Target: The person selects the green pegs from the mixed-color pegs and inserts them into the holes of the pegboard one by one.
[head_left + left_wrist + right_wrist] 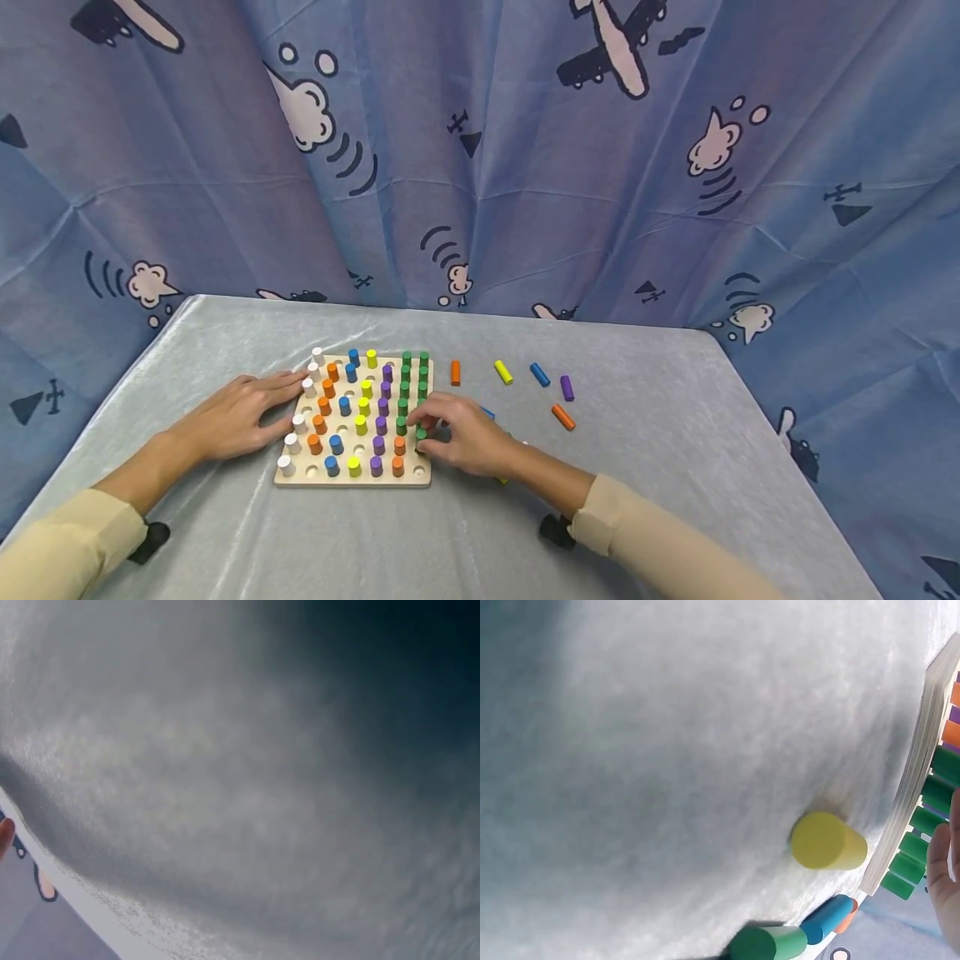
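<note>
A pale wooden pegboard (300, 480) lies on the cloth, with upright pegs in columns of white, orange, blue, yellow, purple and green. Some holes show bare among them. At the board's lower right, my right hand (468, 437) pinches a green peg (421, 434) between thumb and fingers, at the outermost green column. That hand also shows at the edge of the right wrist view, beside green pegs (928, 820). My left hand (236, 414) rests along the board's left edge, fingers extended near the white pegs (299, 422). Only a fingertip (6, 834) appears in the left wrist view.
Loose pegs lie right of the board: orange (455, 372), yellow (503, 372), blue (540, 374), purple (567, 388) and another orange. More are partly hidden by the right hand; a yellow peg (829, 841) and a green peg (769, 943) show close up. A patterned curtain (525, 183) hangs behind.
</note>
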A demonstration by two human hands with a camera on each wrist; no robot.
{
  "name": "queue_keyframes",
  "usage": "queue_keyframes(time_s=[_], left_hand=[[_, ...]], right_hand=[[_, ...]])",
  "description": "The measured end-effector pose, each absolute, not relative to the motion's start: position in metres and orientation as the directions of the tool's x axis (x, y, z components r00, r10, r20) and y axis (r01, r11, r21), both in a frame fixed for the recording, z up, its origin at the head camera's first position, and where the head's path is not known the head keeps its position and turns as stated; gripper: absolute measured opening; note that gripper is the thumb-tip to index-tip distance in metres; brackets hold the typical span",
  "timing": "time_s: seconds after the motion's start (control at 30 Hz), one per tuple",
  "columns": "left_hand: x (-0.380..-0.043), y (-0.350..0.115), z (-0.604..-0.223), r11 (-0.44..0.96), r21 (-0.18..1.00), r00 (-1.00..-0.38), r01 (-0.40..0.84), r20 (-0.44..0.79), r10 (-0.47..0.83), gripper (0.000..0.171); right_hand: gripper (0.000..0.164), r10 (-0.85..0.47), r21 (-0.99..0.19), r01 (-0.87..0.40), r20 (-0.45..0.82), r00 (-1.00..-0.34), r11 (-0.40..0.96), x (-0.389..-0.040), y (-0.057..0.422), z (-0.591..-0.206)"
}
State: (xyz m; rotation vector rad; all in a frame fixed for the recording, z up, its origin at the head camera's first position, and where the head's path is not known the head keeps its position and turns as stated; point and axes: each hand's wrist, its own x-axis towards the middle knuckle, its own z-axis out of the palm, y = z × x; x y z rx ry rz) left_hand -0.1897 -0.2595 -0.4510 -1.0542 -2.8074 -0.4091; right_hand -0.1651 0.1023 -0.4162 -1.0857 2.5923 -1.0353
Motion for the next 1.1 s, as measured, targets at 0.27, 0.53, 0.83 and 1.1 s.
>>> queue_keyframes(time_s=[0.27, 0.53, 0.83, 1.1], left_hand=[[-0.19, -0.2593, -0.4517, 0.723, 0.205, -0.752, 0.659, 0.202, 0.628, 0.055], [-0.1895, -0.2596, -0.4511, 0.718, 0.204, -0.746, 0.665, 0.216, 0.63, 0.054], [-0.1896, -0.2599, -0.4523, 0.713, 0.199, -0.739, 0.673, 0.231, 0.633, 0.054], [-0.1884, -0.2593, -0.4512, 0.706, 0.196, -0.731, 0.68, 0.247, 0.636, 0.054]], right_hand=[[0.028, -0.67, -0.657, -0.564, 0.117, -0.733, 0.501, -0.1644, 0.1027, -0.4158], [0.027, -0.68, -0.672, -0.571, 0.135, -0.721, 0.472, -0.1648, 0.1041, -0.4147], [0.027, -0.684, -0.681, -0.569, 0.136, -0.717, 0.461, -0.1643, 0.1053, -0.4142], [0.025, -0.686, -0.677, -0.575, 0.139, -0.714, 0.46, -0.1647, 0.1066, -0.4139]])
